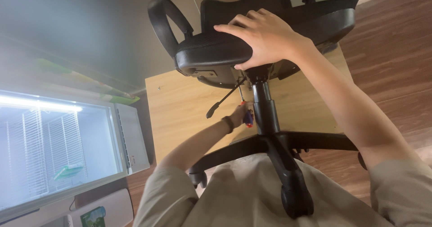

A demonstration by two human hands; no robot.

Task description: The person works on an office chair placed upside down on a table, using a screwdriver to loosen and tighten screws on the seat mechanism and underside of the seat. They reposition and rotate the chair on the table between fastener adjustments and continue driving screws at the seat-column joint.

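A black office chair [211,51] lies tipped toward me, its seat edge up and its star base [288,164] with castors resting over my lap. My right hand [263,36] grips the front edge of the seat cushion. Below the seat, my left hand [238,116] holds a screwdriver [246,114] with a blue and red handle, its shaft pointing up at the underside of the seat next to the black gas column [265,110]. A black adjustment lever [225,99] sticks out just left of that hand. A dark band circles my left wrist.
A light wooden board [180,114] lies flat behind the chair on a dark wood floor [391,60]. At the left stands a bright glass-door cooler [54,150] with wire shelves. A white box with a green picture [96,215] sits at the lower left.
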